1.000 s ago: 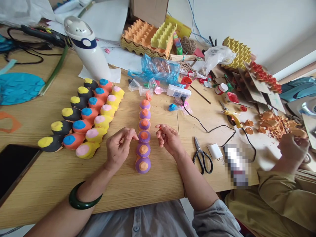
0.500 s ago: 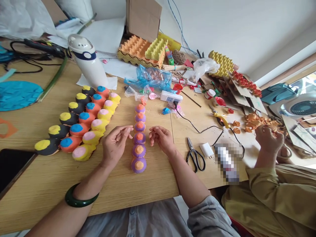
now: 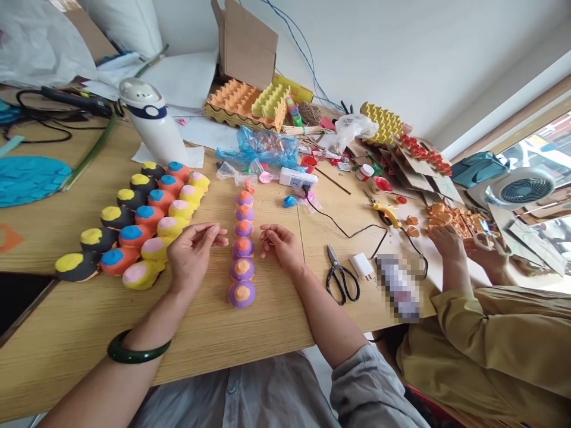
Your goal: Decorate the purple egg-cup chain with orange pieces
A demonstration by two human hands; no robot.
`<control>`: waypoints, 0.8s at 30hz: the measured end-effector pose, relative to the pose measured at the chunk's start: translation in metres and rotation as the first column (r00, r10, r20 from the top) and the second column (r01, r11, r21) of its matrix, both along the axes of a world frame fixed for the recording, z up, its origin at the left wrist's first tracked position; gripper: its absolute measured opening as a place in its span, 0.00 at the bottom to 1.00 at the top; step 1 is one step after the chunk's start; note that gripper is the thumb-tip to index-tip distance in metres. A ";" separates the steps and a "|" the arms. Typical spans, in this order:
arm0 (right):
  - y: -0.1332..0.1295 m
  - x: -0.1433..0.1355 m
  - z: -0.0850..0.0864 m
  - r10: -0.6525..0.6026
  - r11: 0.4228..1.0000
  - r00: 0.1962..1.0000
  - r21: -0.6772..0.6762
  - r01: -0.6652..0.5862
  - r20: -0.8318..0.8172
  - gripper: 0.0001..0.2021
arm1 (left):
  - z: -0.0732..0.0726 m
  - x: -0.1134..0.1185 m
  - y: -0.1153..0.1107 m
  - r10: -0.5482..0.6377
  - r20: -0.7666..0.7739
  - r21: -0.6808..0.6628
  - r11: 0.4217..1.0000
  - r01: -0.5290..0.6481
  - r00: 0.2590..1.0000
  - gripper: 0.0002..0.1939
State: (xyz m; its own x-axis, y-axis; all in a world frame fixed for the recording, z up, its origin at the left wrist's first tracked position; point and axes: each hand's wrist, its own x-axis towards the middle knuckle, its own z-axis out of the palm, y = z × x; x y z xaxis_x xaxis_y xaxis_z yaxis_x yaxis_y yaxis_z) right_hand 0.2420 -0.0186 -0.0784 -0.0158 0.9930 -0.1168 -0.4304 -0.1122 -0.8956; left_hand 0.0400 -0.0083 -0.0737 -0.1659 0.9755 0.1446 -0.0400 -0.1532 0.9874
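Scissors (image 3: 341, 279) nr right hand (image 3: 280, 248), charger (image 3: 361, 265) beside; cable (image 3: 352, 229) behind

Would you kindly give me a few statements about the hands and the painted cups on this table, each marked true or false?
1. The row of purple cups lies between the left hand and the right hand. True.
2. The right hand grips the scissors. False: the scissors lie apart on the table.
3. A green bangle circles the left wrist. True.
4. The purple cups have blue tops. False: orange.
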 end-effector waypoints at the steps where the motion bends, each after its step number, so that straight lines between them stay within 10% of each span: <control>1: 0.001 0.000 -0.001 -0.017 1.000 1.000 0.007 0.017 0.004 0.22 | 0.000 -0.001 0.000 0.004 -0.007 -0.010 1.000 -0.004 1.000 0.13; 15: 0.004 -0.003 0.002 -0.098 0.995 0.994 0.039 0.096 0.055 0.22 | -0.018 -0.010 0.009 -0.029 0.022 0.006 1.000 0.029 0.999 0.12; 24: 0.001 -0.005 0.001 -0.016 1.000 0.990 0.008 0.015 0.142 0.19 | -0.005 -0.008 0.010 0.025 -0.003 -0.016 1.000 -0.025 1.000 0.17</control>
